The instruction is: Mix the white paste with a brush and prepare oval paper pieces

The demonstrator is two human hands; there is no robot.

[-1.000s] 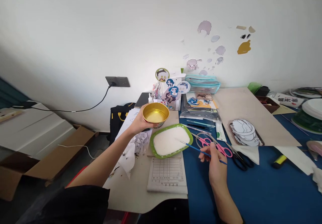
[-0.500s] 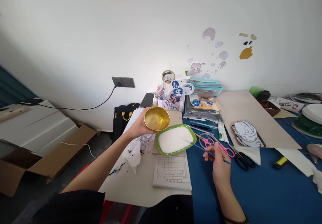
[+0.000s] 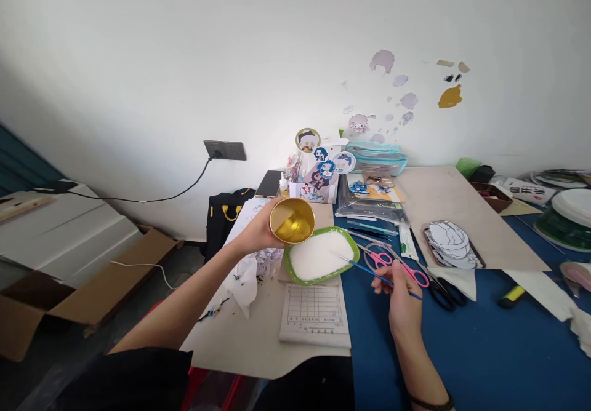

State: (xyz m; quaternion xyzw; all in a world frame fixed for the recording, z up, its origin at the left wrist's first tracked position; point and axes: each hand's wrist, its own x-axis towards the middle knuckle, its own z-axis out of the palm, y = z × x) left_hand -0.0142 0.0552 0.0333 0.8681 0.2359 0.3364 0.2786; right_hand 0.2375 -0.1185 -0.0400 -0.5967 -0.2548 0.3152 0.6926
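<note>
My left hand (image 3: 257,229) is wrapped round a gold metal bowl (image 3: 281,219), which tilts toward the right. Some clear liquid seems to have gathered at its lower side. Just below and right of the bowl lies a green-rimmed tray (image 3: 290,268) with a flat white fill. Between the fingers of my right hand (image 3: 401,291) is a thin blue paintbrush (image 3: 369,269). Its pale tip reaches over the white fill; whether it touches cannot be seen. Pink-handled scissors (image 3: 418,275) lie close to my right hand, partly behind it.
Under the tray's near side is a printed form pad (image 3: 314,315). Crumpled white paper (image 3: 244,282) lies to the left. Black-handled scissors (image 3: 446,294) and a plate of paper cutouts (image 3: 452,245) are on the right. A white-lidded tub (image 3: 570,214) stands at far right.
My left hand has moved slightly right and tipped the bowl further, and the liquid inside has shifted. My right hand and the brush stay almost where they were.
</note>
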